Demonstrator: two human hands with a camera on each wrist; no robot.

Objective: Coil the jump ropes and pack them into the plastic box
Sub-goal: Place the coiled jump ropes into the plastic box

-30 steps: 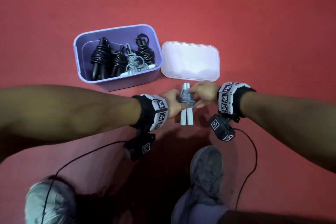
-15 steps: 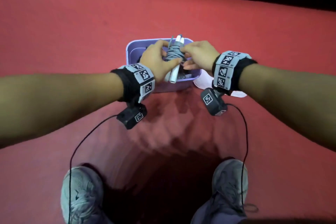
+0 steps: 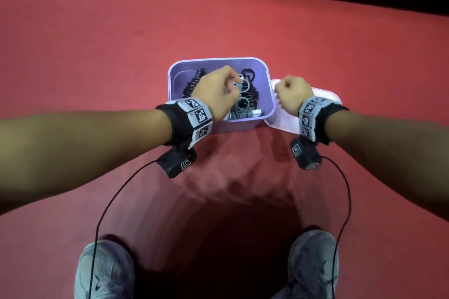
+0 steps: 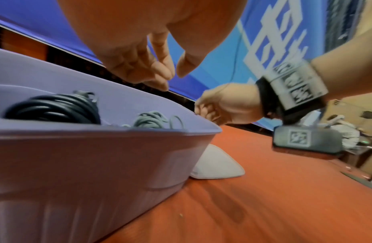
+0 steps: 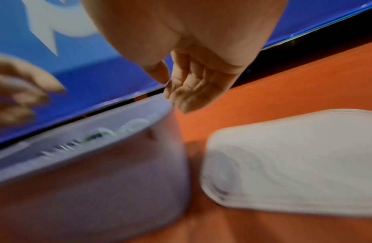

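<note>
— Lilac plastic box [image 3: 220,62] is sitting under the left hand [image 3: 216,91]; coiled jump ropes [image 4: 52,109] are lying inside, packed.

— Why is the right hand [image 3: 292,94] hovering beside it, over the lid [image 5: 295,156]?

— Probably reaching to close up. Both hands are hanging loosely curled, holding nothing.

i see a smooth, matt lilac plastic box [image 3: 267,94], a frosted plastic lid [image 5: 295,156] at its 3 o'clock, rubbery ropes [image 4: 52,110], matt red carpet [image 3: 97,43].
</note>
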